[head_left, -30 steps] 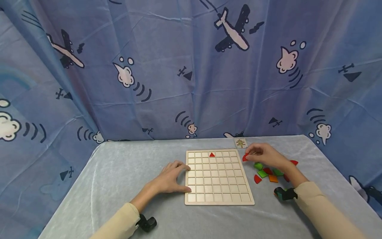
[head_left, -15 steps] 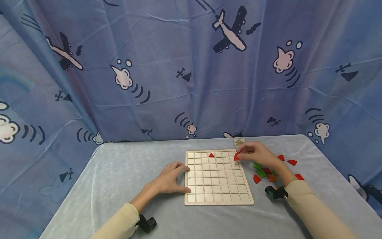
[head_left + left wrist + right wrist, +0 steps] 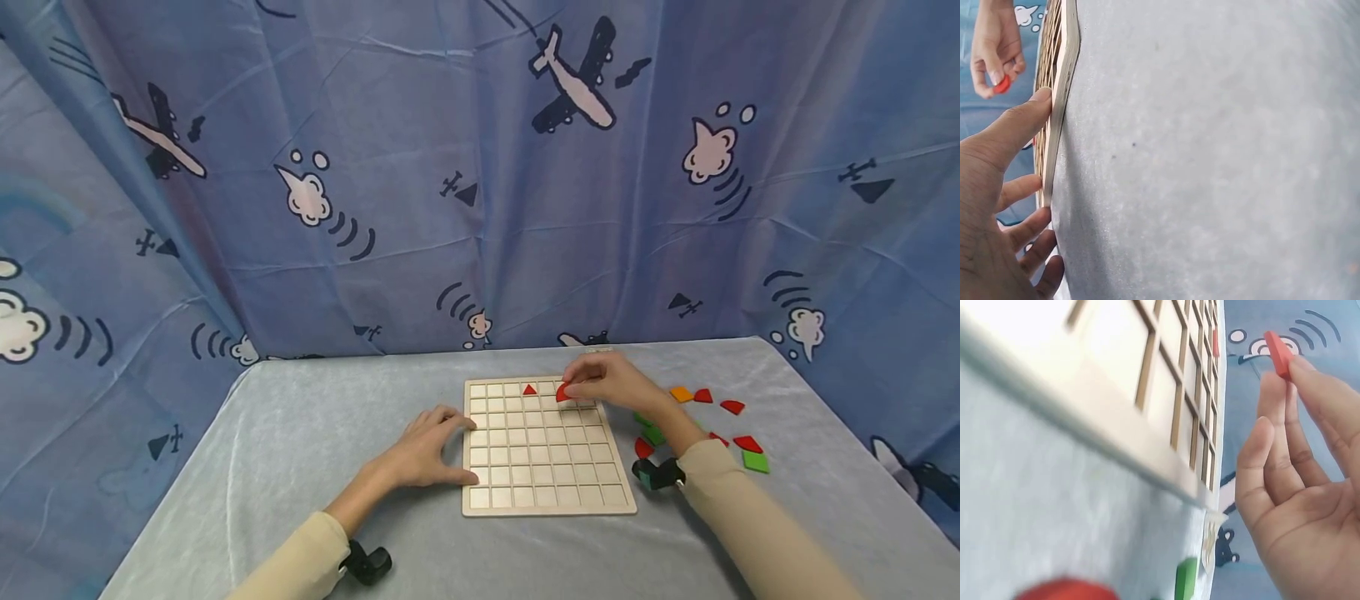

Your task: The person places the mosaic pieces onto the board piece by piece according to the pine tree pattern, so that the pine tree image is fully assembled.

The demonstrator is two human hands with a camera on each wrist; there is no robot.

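A square wooden grid board [image 3: 547, 477] lies on the cloth-covered table, a small red triangle [image 3: 529, 389] in a cell of its back row. My left hand [image 3: 431, 450] rests at the board's left edge; its thumb and fingertips touch the rim, fingers spread and relaxed. Over the back right of the board, my right hand [image 3: 611, 381] pinches a red quarter-circle piece [image 3: 562, 392] between thumb and fingers. The right wrist view shows this red piece [image 3: 1279, 355] edge-on at the fingertips, raised above the grid.
Loose pieces lie right of the board, partly behind the right forearm: an orange piece [image 3: 681, 394], a green square [image 3: 755, 461] and several red ones, including a red wedge [image 3: 733, 407]. A small patterned card [image 3: 1211, 540] sits behind the board. A blue printed curtain [image 3: 420, 208] hangs at the back.
My right hand has carried the red quarter-circle piece leftward from beside the board to over its back rows. More loose pieces show behind it. The left hand has stayed in place.
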